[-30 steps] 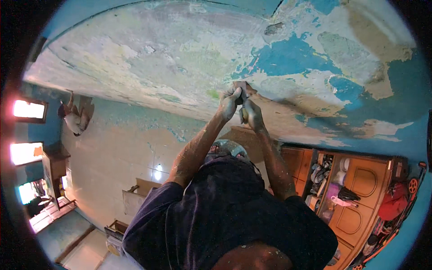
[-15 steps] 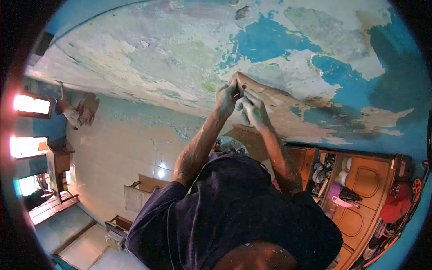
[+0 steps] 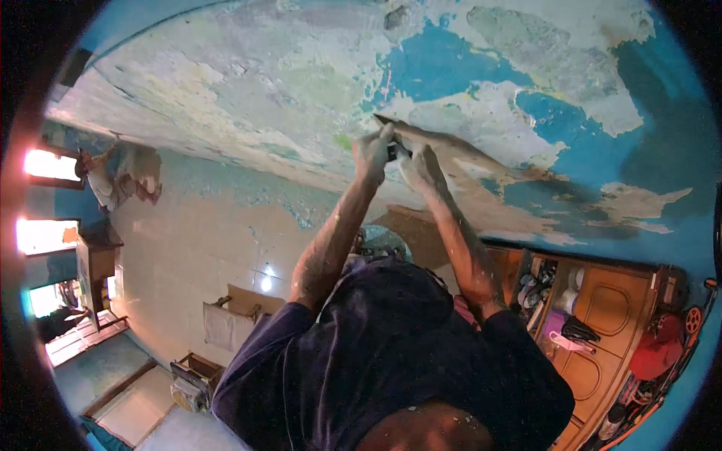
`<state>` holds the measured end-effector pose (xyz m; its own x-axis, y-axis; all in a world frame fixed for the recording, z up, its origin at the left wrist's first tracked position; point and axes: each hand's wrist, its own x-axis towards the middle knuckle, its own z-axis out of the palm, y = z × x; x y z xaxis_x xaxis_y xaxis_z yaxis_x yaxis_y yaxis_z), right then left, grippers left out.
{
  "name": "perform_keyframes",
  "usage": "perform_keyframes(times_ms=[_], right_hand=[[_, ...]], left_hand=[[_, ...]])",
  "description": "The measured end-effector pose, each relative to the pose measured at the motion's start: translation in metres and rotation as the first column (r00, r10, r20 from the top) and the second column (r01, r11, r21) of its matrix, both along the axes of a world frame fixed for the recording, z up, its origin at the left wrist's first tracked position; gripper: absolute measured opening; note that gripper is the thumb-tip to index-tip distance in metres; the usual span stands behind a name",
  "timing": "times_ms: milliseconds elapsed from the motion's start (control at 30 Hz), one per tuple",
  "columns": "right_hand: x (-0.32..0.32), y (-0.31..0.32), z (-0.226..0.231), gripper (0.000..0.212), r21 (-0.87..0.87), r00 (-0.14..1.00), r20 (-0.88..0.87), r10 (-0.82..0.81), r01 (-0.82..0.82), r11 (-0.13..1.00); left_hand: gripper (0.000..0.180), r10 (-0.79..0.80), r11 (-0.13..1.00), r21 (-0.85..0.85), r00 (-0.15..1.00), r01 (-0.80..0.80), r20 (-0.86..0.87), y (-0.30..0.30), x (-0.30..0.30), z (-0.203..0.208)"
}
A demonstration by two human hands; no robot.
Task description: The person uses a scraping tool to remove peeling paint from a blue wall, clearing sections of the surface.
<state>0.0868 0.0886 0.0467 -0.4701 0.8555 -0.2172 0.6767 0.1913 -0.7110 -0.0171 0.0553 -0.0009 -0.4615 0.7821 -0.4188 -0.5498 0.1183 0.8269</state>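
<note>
Both my hands are raised close together in front of a wall [image 3: 248, 98] with peeling blue paint and patchy pale plaster. A small dark tool [image 3: 392, 152] shows between them, mostly hidden by my fingers, so its kind cannot be made out. My left hand [image 3: 369, 157], whitened with dust, is closed round it with the thumb side up. My right hand [image 3: 423, 168], just as dusty, is closed against the tool's other side. A dark pointed shadow falls on the wall just above and to the right of the hands.
A wooden cabinet [image 3: 605, 308] with cluttered shelves stands at the lower right, bags and a red item [image 3: 658, 346] beside it. Over the tiled floor [image 3: 180, 248] at left are small wooden stands [image 3: 229, 323]. Another person [image 3: 109, 180] works at the wall's far left.
My hands have moved slightly left and turned, bringing them closer together round the dark tool. The shadow's tip has shifted left on the wall. The other person's arm has shifted.
</note>
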Motion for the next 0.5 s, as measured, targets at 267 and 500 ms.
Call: perform_keyframes(times_ms=[267,500], right_hand=[[-0.003,0.005,-0.042,0.041,0.253,0.989,-0.143,-0.023,0.06,0.966],[-0.001,-0.01,0.001,0.031,0.077,0.995,-0.095,-0.029,0.037,0.996]], left_hand=[[0.031,0.022,0.998,0.054,0.999,-0.024,0.025,-0.002,-0.001,0.021],[0.032,-0.062,0.989,0.129,0.997,0.069,-0.055,-0.002,0.0,0.022]])
